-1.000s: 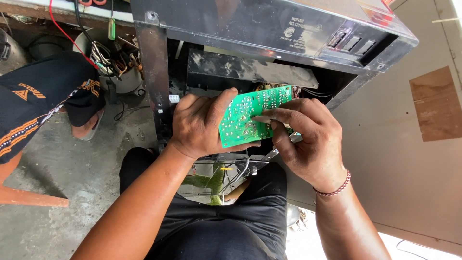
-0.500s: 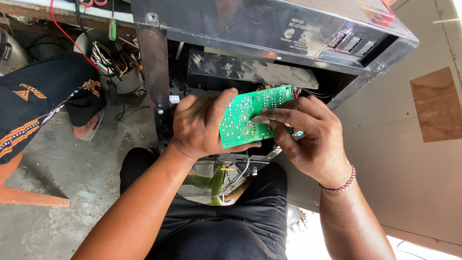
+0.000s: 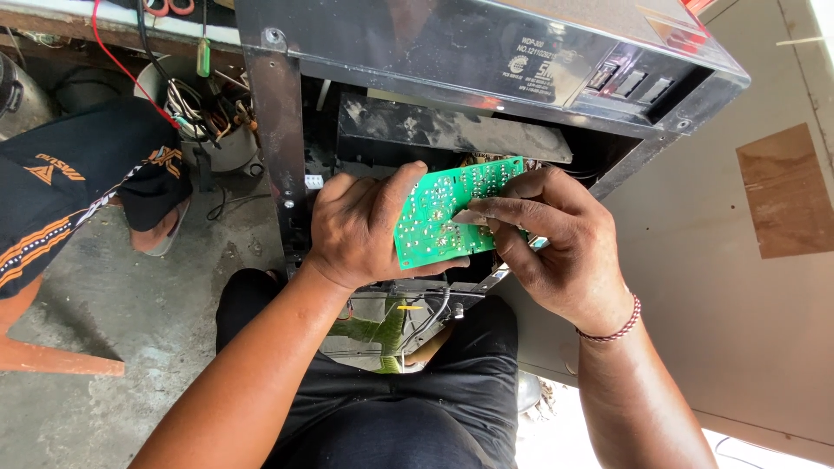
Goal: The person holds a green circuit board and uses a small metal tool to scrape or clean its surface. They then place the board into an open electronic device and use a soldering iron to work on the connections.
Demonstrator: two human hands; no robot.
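A green circuit board (image 3: 447,211) is held between both hands, in front of the open underside of a black metal appliance housing (image 3: 486,52). The board is tilted, with its solder side turned toward the camera, and its upper right corner reaches up toward the dark opening of the housing.

The left hand (image 3: 365,230) is closed on the left edge of the board: the thumb is laid over the front face near the upper left corner, and the other fingers are curled behind it. The right hand (image 3: 556,247) is closed on the right part of the board, with the fingertips (image 3: 473,213) pressed on the front face near the middle (something small and pale blue shows under this hand, but what it is cannot be told). The two hands are close together, separated only by the bare part of the board. A beaded bracelet (image 3: 612,330) is worn on the right wrist.

Under the board, some wires (image 3: 426,317) are seen hanging from the housing, above the black trousers (image 3: 391,408) of the person. To the left, on the concrete floor (image 3: 113,304), another person is seated, of whom a black garment with orange stripes (image 3: 61,195) is visible. Near the top left a tangle of cables with a red wire (image 3: 130,74) is seen. To the right, a beige panel (image 3: 747,287) stands.
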